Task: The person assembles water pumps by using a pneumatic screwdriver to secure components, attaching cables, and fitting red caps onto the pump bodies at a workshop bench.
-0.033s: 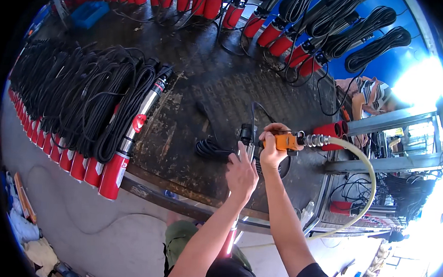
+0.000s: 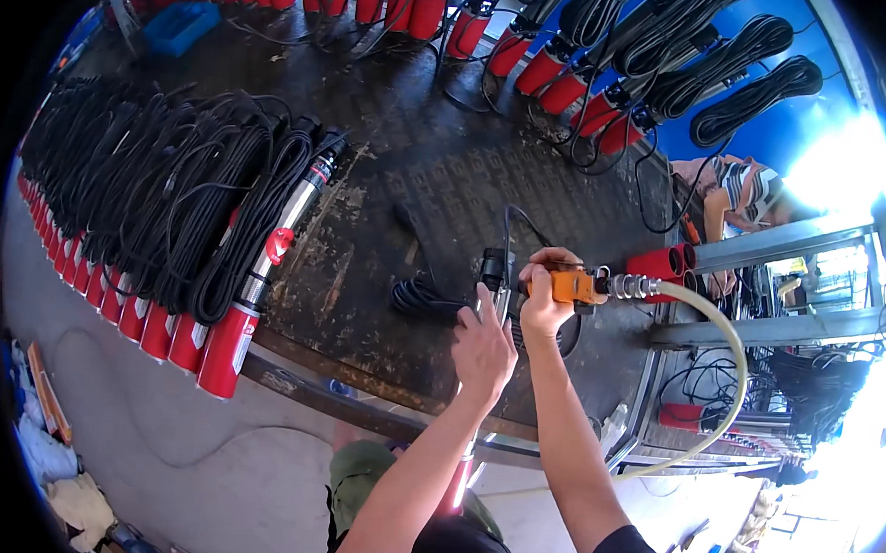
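A slim submersible pump (image 2: 492, 267) lies across the bench's front edge, its black end over the bench top and its red end reaching back towards my body. My left hand (image 2: 483, 357) is closed round its metal tube just below the black end, one finger stretched along it. Beside that end, my right hand (image 2: 542, 307) grips an orange air tool (image 2: 569, 285). A pale hose (image 2: 738, 342) runs from the tool's metal coupling and curves down to the right. The tool's tip is hidden behind my right hand. Black cable (image 2: 417, 296) lies coiled left of the pump.
On the left stands a tight row of finished-looking pumps (image 2: 227, 350) with red ends and cable bundles. More pumps (image 2: 563, 91) line the far edge, near a blue tray (image 2: 181, 27). Metal rails (image 2: 785, 242) and another person's arm (image 2: 715, 213) are at the right.
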